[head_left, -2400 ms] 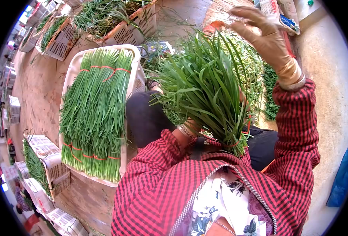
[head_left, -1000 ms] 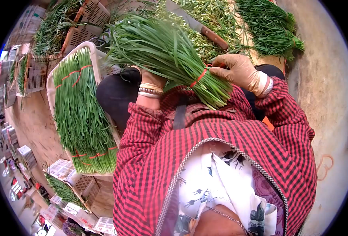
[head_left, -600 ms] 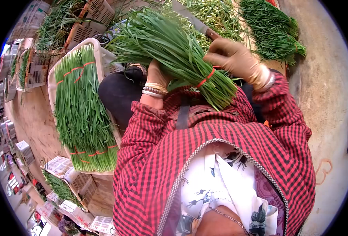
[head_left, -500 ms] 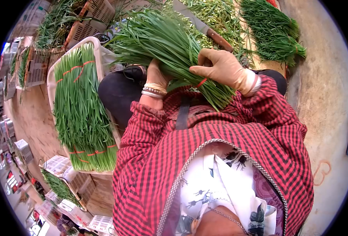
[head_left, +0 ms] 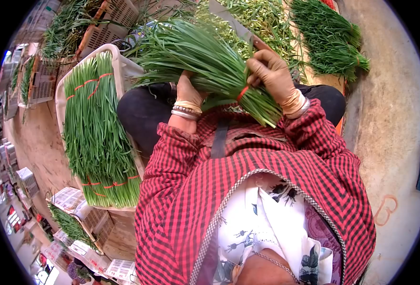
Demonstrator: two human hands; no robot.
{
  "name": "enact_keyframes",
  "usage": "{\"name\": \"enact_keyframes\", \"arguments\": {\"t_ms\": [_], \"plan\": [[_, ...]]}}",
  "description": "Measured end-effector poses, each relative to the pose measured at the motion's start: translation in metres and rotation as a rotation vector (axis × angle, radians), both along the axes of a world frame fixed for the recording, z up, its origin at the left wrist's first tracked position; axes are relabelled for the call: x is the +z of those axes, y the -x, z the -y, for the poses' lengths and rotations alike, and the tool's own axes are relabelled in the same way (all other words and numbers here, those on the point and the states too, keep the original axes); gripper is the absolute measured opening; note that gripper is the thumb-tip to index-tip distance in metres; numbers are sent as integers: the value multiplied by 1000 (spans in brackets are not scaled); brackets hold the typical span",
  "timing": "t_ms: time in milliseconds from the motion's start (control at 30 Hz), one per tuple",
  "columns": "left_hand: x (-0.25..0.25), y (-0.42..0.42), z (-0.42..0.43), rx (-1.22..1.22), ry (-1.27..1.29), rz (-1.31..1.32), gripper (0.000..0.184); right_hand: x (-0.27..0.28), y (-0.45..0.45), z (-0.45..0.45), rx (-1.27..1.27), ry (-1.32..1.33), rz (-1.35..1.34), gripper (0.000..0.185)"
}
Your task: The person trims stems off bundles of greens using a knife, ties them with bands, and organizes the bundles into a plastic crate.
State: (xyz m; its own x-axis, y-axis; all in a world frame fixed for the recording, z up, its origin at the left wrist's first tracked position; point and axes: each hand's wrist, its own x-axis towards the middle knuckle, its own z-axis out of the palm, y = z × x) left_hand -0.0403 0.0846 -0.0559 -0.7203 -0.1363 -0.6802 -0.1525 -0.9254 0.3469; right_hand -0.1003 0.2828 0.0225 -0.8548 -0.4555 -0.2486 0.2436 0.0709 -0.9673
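A bunch of garlic chives (head_left: 205, 59), bound near its cut ends by a red band (head_left: 242, 93), lies slanted across my lap. My left hand (head_left: 189, 91) is wrapped round its underside, with the fingers partly hidden by the leaves. At the bunch's right edge, just above the band, my right hand (head_left: 271, 76) has its fingers curled and pinched on the chives; which strands they grip is hard to see. A knife (head_left: 241, 31) with a wooden handle lies beyond that hand, its handle partly covered by the fingers.
On the left, a pale tub (head_left: 60, 111) holds banded chive bunches. Loose trimmings (head_left: 267, 19) are heaped at the front. More green bunches (head_left: 331, 40) lie at the upper right. Plastic crates (head_left: 117, 21) stand at the upper left.
My right hand has turned and its fingers have curled in above the band. The cut ends have shifted slightly up and left. My left hand stays nearly in place.
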Motion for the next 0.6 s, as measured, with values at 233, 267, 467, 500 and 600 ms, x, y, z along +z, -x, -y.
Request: {"name": "enact_keyframes", "arguments": {"t_ms": [233,267,467,500,600], "plan": [[-10,-6,4,-57,15,-13,38,27,62,-39,-100,-53,-373,41],[-10,-9,4,-125,198,-44,36,11,71,-49,-61,-285,-534,60],[26,6,9,-108,183,9,36,-1,20,-41,540,-400,-102,110],[17,13,19,-99,77,-9,38,-12,12,-38,576,-365,-29,110],[43,10,31,-95,127,-250,50,-8,-2,-24,436,-93,48,98]]}}
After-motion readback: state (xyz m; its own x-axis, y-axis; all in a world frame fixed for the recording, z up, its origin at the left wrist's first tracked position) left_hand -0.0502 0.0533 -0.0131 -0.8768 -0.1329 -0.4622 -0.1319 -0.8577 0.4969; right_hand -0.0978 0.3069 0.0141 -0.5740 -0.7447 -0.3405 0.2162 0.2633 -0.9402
